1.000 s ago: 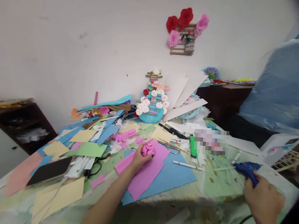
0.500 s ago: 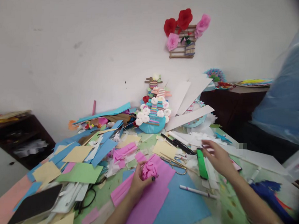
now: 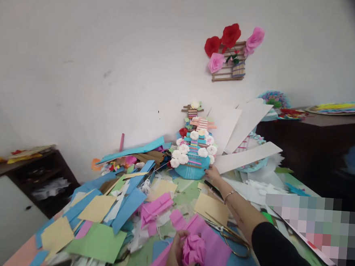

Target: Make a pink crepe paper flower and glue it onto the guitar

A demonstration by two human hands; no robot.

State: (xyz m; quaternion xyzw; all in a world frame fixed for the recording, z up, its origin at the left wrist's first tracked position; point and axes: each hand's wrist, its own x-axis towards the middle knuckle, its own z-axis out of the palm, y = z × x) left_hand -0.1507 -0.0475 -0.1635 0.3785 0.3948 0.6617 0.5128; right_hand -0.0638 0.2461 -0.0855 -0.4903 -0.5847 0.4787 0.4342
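Note:
My left hand [image 3: 181,257] is closed round a crumpled pink paper flower [image 3: 194,251], above sheets of pink paper [image 3: 215,243] and blue paper. My right hand [image 3: 214,175] reaches forward to the right edge of a blue lute-shaped craft [image 3: 190,170] decorated with white paper flowers. Its fingertips are at that edge, and whether they grip it is too small to tell. Gold-handled scissors [image 3: 236,242] lie below my right forearm, beside a beige paper sheet [image 3: 211,208].
Blue, green and beige paper pieces [image 3: 97,241] cover the left of the table. White boards [image 3: 249,156] lean by the wall at right. A frame with red and pink flowers [image 3: 229,59] hangs above. An open-shelved cabinet [image 3: 25,179] stands at left.
My right hand has moved left and forward from beside the green object to the lute-shaped craft. The view has shifted, so my left hand with the pink flower appears lower.

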